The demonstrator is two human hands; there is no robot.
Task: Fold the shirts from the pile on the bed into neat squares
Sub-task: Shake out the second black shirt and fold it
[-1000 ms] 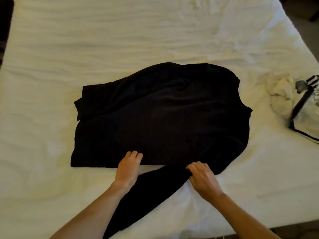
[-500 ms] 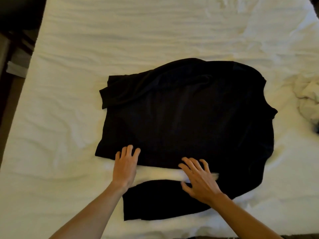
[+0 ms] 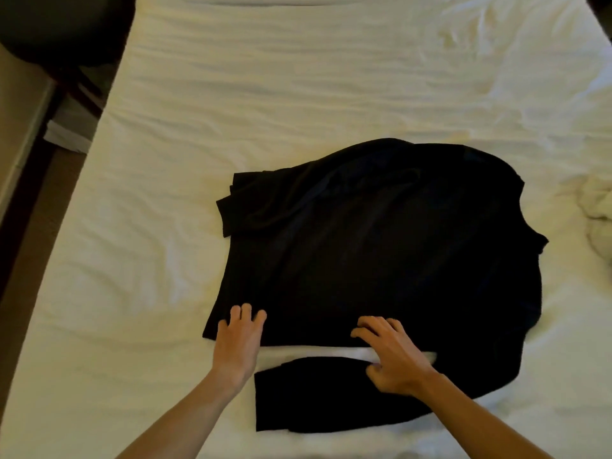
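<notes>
A black shirt (image 3: pixel 390 246) lies spread on the white bed (image 3: pixel 265 94), its body mostly flat with a few soft ridges. The left hand (image 3: pixel 239 346) rests flat on the shirt's near hem, close to that hem's left corner; its grip is spread, fingers straight and pressing the cloth down without pinching anything. The right hand (image 3: pixel 394 356) sits to the right of it, well apart, fingers splayed and lightly bent over the same hem, thumb tucked below; whether that grip pinches the cloth or only presses it I cannot tell. Just below the right hand, toward the person, one sleeve (image 3: pixel 318 392) lies folded across in a dark band, running leftward to end below the left wrist. A strip of white sheet shows between that sleeve and the hem. Beyond the left hand, at the shirt's far left corner, the other sleeve (image 3: pixel 251 207) is doubled back onto the body. Far to the right of the right hand, at the bed's edge, lies a crumpled pale garment (image 3: pixel 596 210).
</notes>
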